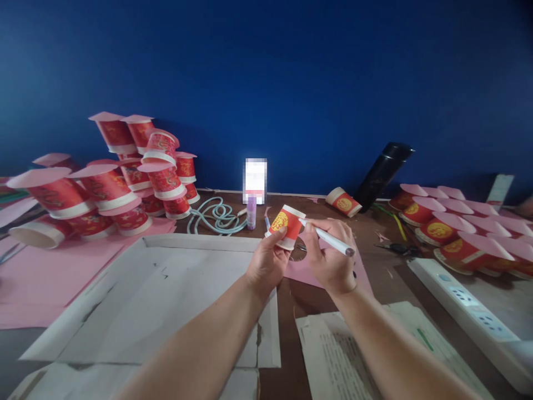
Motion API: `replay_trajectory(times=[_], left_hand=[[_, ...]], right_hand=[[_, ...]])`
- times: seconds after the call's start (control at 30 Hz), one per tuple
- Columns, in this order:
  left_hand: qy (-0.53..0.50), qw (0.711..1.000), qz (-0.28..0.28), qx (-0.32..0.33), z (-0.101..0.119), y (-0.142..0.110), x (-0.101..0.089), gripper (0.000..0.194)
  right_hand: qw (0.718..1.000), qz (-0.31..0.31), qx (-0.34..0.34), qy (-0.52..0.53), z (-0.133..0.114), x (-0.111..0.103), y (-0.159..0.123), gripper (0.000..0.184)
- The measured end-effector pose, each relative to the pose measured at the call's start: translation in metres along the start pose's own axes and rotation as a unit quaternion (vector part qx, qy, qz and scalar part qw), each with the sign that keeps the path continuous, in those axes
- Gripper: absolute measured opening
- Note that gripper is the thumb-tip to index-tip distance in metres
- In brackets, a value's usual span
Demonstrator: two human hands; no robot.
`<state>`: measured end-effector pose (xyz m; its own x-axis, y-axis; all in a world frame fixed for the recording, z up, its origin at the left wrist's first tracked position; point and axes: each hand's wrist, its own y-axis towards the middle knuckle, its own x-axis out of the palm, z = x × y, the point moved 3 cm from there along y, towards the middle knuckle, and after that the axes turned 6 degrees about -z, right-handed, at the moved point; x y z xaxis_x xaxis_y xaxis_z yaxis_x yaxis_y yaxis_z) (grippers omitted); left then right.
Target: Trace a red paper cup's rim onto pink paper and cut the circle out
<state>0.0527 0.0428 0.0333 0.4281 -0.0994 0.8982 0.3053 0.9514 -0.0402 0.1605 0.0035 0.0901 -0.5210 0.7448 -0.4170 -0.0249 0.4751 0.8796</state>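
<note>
My left hand (pixel 268 258) is closed round a red paper cup (pixel 287 222) with white edges and a yellow print, held tilted above the table. In my right hand (pixel 333 255) is a white marker pen (pixel 333 240); its tip end points at the cup's right side, and whether it touches I cannot tell. Beneath both hands lies a pink paper sheet (pixel 364 272) with a round hole in it. A purple glue stick (pixel 251 212) stands upright behind the cup.
Stacked red cups with pink paper tops (pixel 104 186) rise at the left; more capped cups (pixel 445 228) stand right. A black flask (pixel 385 172) leans on the wall. A cable (pixel 216 216), flat cardboard (pixel 166 294), a power strip (pixel 466 316) and a lying cup (pixel 343 201) are around.
</note>
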Motion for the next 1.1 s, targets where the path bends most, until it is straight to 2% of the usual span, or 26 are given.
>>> replay_trajectory(times=[0.8, 1.1], left_hand=[[-0.012, 1.0, 0.024, -0.009, 0.0007, -0.0003, -0.0007, 0.032], [-0.016, 1.0, 0.007, -0.006, 0.0005, 0.0011, -0.0013, 0.029]], right_hand=[[1.0, -0.002, -0.016, 0.007, -0.0003, 0.0005, -0.0006, 0.005], [1.0, -0.007, -0.019, 0.011, -0.0031, 0.0011, -0.0015, 0.004]])
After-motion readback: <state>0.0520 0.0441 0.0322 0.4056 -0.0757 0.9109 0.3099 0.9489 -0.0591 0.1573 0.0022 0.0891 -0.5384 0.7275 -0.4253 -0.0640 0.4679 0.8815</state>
